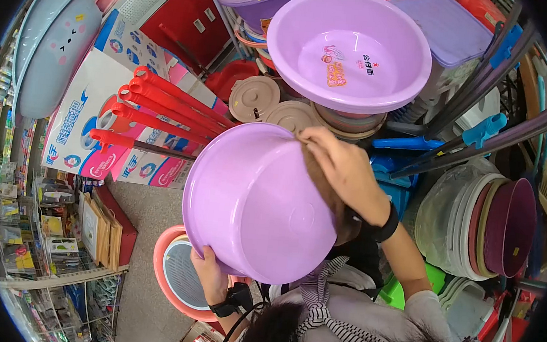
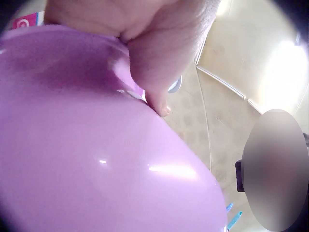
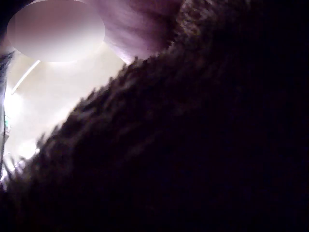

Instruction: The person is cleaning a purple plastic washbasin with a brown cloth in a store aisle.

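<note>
A light purple plastic basin (image 1: 252,201) is held up tilted, its outer wall and round base facing the head camera. My left hand (image 1: 209,275) grips its rim at the lower left, thumb on the outer side. In the left wrist view, that hand (image 2: 145,43) lies over the rim of the basin (image 2: 96,159). My right hand (image 1: 344,176) holds a brown fuzzy cloth (image 1: 321,181) against the basin's right side, fingers bent over it. Dark cloth pile (image 3: 145,130) fills most of the right wrist view and hides the palm side.
Another purple basin (image 1: 354,49), with printed figures, rests on stacked goods ahead. Red handles (image 1: 169,108) jut out beside printed boxes (image 1: 74,129) at left. Mop poles (image 1: 481,142) and nested buckets (image 1: 510,228) stand at right. A pink tub (image 1: 167,259) sits on the floor below.
</note>
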The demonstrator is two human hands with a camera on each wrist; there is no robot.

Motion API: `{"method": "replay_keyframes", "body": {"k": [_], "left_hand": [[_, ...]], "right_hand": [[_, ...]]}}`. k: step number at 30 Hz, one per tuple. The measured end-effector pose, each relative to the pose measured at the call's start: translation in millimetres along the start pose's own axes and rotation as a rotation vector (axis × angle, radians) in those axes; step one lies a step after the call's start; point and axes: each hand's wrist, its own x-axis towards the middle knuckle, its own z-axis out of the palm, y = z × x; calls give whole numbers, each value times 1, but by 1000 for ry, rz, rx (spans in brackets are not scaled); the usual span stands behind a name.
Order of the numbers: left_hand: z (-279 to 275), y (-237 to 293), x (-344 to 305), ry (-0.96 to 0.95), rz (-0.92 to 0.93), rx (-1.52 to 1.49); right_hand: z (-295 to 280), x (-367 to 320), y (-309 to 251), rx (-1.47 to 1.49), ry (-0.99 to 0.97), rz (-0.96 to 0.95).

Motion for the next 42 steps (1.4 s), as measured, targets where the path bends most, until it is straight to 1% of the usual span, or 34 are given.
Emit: {"method": "replay_keyframes", "body": {"k": [2,3,5,6,7,8,10,12,13,16,17,18,20,23,25,28,29,31,33,35,37,38,40,41,42], "left_hand": [[-3,-2,1,-8,5,-20],[-4,-3,3,17,-1,-51],[-5,-2,7,40,-7,-83],[-5,-1,8,24,-26,-147],[-5,0,9,9,-46,-211],[-6,0,10,8,-51,-211],[-6,0,14,-2,-46,-237],[-3,3,15,9,-59,-251],[-2,4,16,21,-69,-271],[-4,-1,20,43,-98,-282],[-5,-2,21,43,-99,-279],[-5,-3,23,36,-104,-293],[-11,-8,25,29,-114,-302],[-22,-20,29,-9,-154,-332],[-27,-28,29,-13,-216,-410],[-33,-37,30,-27,-233,-383],[-33,-37,29,-25,-229,-382],[-31,-35,27,1,-181,-271],[-29,-31,27,4,-179,-271],[-32,-32,28,5,-177,-271],[-38,-36,33,86,-350,-506],[-39,-37,33,85,-352,-507],[-37,-37,32,10,-325,-360],[-36,-35,31,7,-328,-358],[-33,-33,29,-40,-295,-331]], "right_hand": [[-5,-1,30,116,-66,65],[-3,-6,41,115,-65,66],[1,-17,51,358,-18,68],[2,-24,53,356,-19,70],[2,-31,52,406,-8,138],[3,-38,51,458,4,208],[11,-49,55,460,26,224],[19,-56,55,507,107,255],[19,-60,52,567,72,308],[24,-69,51,612,40,284],[25,-71,51,632,0,298],[25,-71,50,633,1,301],[22,-67,42,332,-30,167],[27,-60,44,388,-44,139],[29,-56,43,412,-51,116],[32,-52,41,436,-45,105],[32,-53,39,429,-33,105],[33,-57,38,426,-24,104],[32,-67,39,432,-11,164],[29,-78,37,394,-1,156],[28,-87,31,320,27,125],[27,-90,28,319,27,126],[25,-95,22,290,19,104],[25,-96,19,297,21,113],[25,-96,20,297,23,115]]}}
